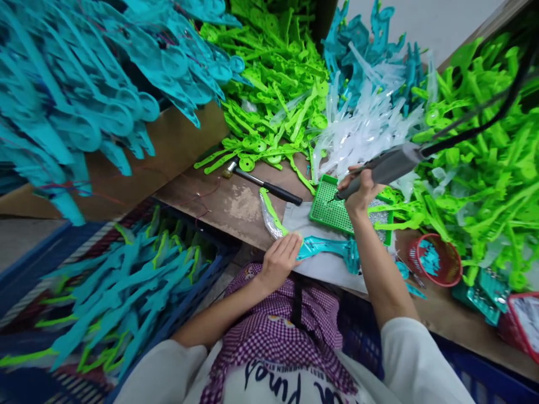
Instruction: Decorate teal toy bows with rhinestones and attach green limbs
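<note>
My right hand is wrapped round a grey electric screwdriver, whose black cord rises to the upper right. Its tip points down at a green perforated tray; I cannot make out whether they touch. Silvery bits, apparently small screws, lie in the tray's right part. My left hand is closed over the joint of a toy-like plastic part, holding it down on a pale cloth. Its turquoise body extends right, and a lime-green and clear blade-shaped piece sticks out to the upper left.
A hammer lies beyond my left hand. Piles of lime-green parts, clear pieces and turquoise parts surround the bench. A red bowl with turquoise bits stands at right. Below left, a blue crate holds turquoise-and-green pieces.
</note>
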`<state>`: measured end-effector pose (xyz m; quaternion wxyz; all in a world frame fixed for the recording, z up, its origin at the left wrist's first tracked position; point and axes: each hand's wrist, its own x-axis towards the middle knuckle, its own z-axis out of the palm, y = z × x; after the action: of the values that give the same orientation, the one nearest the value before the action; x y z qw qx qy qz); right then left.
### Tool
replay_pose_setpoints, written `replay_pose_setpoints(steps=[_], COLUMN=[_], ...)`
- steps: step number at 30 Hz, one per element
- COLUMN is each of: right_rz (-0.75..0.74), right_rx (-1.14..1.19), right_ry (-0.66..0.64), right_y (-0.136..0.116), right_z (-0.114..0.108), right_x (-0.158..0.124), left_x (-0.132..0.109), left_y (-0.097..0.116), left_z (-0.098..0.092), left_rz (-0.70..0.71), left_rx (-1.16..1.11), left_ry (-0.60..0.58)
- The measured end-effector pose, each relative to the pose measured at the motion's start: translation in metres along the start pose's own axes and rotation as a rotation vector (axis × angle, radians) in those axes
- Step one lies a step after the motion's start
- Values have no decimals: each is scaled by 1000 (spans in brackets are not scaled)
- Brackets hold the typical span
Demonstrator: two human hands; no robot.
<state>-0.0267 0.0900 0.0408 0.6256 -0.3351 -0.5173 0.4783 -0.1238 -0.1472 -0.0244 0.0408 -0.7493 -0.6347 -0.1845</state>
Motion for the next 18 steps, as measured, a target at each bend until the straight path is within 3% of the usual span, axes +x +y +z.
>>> replay_pose_setpoints(steps=[11, 18], right_rz=[20, 22], right_rx=[-36, -76], right_ry=[-33, -11], right_y=[12, 6], right_z=[0, 1], right_x=[2, 1], left_x=[2, 3], left_y=[0, -1], left_z=[-2, -3], left_rz=[20, 20], left_rx=[43, 40], left_ry=[49, 38])
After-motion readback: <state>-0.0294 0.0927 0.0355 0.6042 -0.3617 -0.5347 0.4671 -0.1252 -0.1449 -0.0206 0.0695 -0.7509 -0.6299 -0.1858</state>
